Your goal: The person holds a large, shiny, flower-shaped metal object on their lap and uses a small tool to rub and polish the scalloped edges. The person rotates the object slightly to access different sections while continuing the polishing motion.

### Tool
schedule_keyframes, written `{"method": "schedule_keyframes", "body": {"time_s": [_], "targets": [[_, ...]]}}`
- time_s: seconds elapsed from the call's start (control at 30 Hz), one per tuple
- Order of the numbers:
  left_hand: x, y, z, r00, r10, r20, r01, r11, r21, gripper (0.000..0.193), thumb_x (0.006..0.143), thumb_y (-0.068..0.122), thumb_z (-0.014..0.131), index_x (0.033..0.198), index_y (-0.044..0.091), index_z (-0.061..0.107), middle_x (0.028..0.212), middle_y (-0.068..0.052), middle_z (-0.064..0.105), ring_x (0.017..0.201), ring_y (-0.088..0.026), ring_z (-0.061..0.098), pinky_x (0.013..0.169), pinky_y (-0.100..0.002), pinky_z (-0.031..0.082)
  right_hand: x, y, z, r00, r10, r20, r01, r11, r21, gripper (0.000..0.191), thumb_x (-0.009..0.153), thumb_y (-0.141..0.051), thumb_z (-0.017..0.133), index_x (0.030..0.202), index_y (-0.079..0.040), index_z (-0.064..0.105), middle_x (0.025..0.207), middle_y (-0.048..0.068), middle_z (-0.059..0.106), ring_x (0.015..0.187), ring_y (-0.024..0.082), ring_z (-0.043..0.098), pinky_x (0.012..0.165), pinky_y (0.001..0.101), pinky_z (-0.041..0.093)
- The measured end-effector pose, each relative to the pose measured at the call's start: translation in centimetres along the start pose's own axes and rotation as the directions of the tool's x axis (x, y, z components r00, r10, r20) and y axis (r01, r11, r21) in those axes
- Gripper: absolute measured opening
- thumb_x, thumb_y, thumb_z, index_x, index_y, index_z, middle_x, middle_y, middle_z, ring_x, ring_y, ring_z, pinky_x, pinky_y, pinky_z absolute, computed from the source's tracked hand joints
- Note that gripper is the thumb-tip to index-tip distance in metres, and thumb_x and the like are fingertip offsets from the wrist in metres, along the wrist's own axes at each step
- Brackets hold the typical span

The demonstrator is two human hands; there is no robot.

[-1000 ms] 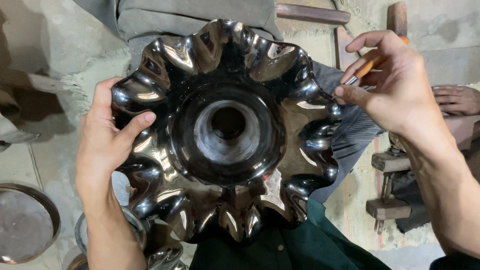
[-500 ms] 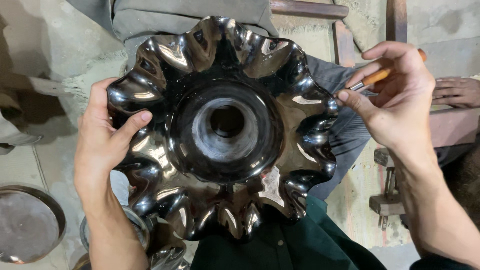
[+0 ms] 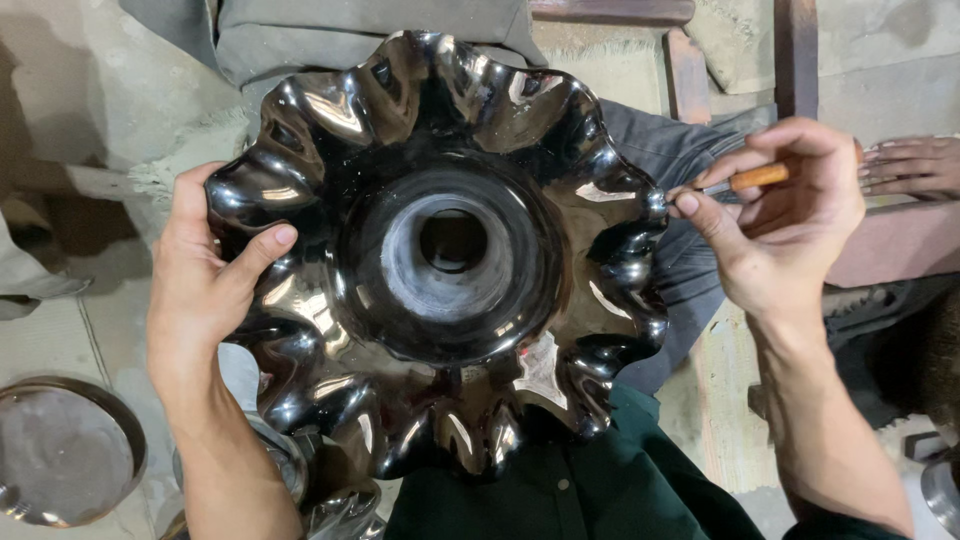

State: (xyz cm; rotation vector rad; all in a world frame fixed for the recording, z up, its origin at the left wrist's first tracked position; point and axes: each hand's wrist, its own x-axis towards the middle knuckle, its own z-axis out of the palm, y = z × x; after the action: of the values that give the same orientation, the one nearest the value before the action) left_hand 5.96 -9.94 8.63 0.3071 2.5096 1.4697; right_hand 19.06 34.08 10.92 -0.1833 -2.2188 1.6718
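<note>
While left hand (image 3: 205,285) grips, fluted bowl (image 3: 440,250) centred

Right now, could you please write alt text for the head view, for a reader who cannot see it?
A shiny dark metal bowl with a wavy fluted rim and a central hole fills the frame. The left hand grips its left edge; the right hand holds an orange-handled tool at its right rim. Another person's hand rests at far right.

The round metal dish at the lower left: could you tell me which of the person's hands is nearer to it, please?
The left. The left hand grips the ruffled black bowl on its left rim, just above the round metal dish. The right hand, holding an orange-handled tool, is at the far rim.
</note>
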Motion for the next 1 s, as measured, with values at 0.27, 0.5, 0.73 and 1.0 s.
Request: {"method": "schedule_keyframes", "body": {"time_s": [0.27,0.5,0.73,1.0], "targets": [[-0.5,0.0,1.6,1.0,0.006,0.006,-0.005,1.0,-0.02,0.057,0.096,0.005,0.082,0.143,0.001,0.05,0.12,-0.005,0.069,0.106,-0.011,0.064,0.096,-0.028,0.053,-2.6,2.9,-1.1,0.995,-0.059,-0.08,0.064,0.996,0.066,0.051,0.104,0.015,0.081,0.131,-0.003,0.042,0.106,0.013,0.06,0.095,0.015,0.065,0.09,0.0285,0.066],[-0.7,-0.3,2.7,1.0,0.016,0.01,-0.015,0.998,-0.062,0.057,0.096,0.002,0.081,0.144,0.001,0.05,0.121,-0.005,0.067,0.108,-0.011,0.063,0.098,-0.028,0.053,-4.3,3.8,-1.6,0.983,-0.031,-0.181,0.037,0.999,0.033,0.051,0.102,0.011,0.081,0.127,-0.004,0.039,0.106,0.017,0.067,0.09,0.02,0.073,0.072,0.023,0.061],[-1.0,0.2,3.5,1.0,-0.002,0.017,0.003,0.997,-0.081,0.057,0.097,0.001,0.08,0.145,0.0,0.049,0.124,-0.006,0.067,0.112,-0.012,0.064,0.1,-0.028,0.053,-5.7,4.6,-1.6,0.974,-0.07,-0.216,0.089,0.993,0.077,0.051,0.104,0.011,0.079,0.127,-0.007,0.037,0.104,0.016,0.065,0.092,0.022,0.074,0.08,0.0277,0.066],[-1.3,0.6,4.1,0.999,-0.035,0.022,0.037,0.993,-0.112,0.058,0.097,0.001,0.08,0.145,0.0,0.049,0.124,-0.006,0.068,0.112,-0.012,0.065,0.1,-0.028,0.053,-7.2,5.8,-1.9,0.963,-0.055,-0.265,0.088,0.99,0.114,0.051,0.106,0.013,0.079,0.128,-0.008,0.038,0.106,0.014,0.06,0.097,0.021,0.07,0.086,0.0299,0.067]]}}
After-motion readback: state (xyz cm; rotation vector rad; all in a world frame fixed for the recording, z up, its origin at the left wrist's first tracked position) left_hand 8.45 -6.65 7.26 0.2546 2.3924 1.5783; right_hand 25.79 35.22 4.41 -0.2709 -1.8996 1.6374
